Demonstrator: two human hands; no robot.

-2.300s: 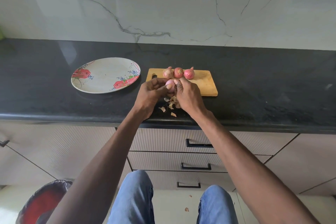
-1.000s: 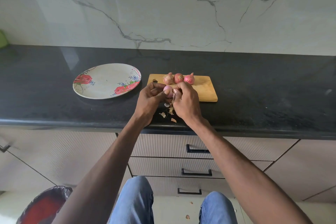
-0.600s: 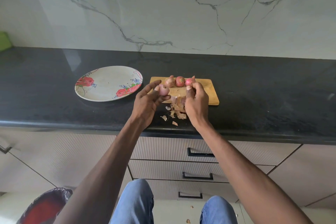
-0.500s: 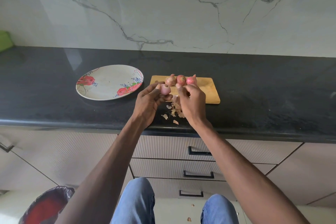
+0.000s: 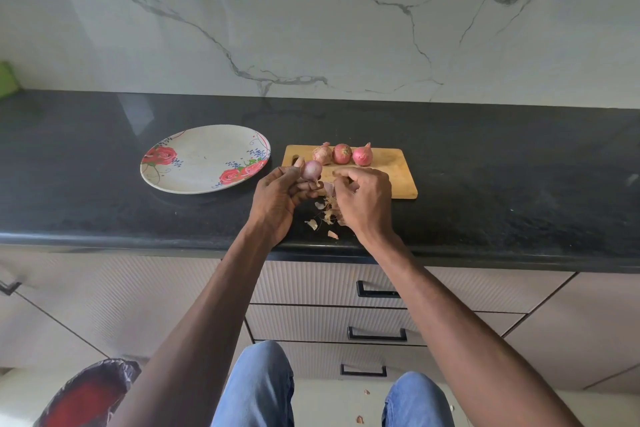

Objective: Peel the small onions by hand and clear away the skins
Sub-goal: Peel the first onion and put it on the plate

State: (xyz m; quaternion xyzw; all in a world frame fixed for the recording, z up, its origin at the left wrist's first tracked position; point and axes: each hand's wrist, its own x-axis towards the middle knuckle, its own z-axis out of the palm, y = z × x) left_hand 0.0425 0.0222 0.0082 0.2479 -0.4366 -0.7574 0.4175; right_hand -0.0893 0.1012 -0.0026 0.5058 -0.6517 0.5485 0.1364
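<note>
Onion (image 5: 312, 170) pinched in left hand (image 5: 277, 196).
Right hand (image 5: 363, 199), just beside it, fingers curled; skins (image 5: 327, 215) below, between both hands.

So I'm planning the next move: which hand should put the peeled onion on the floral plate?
Left. The left hand already holds the peeled pale-pink onion and is nearer the floral plate; the right hand is over the skins.

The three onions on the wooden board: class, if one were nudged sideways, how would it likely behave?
The three onions look round, so a nudged one would probably roll along the flat wooden board. Their small size suggests they are light. Their papery skin would likely flake off, like the skins on the counter.
</note>
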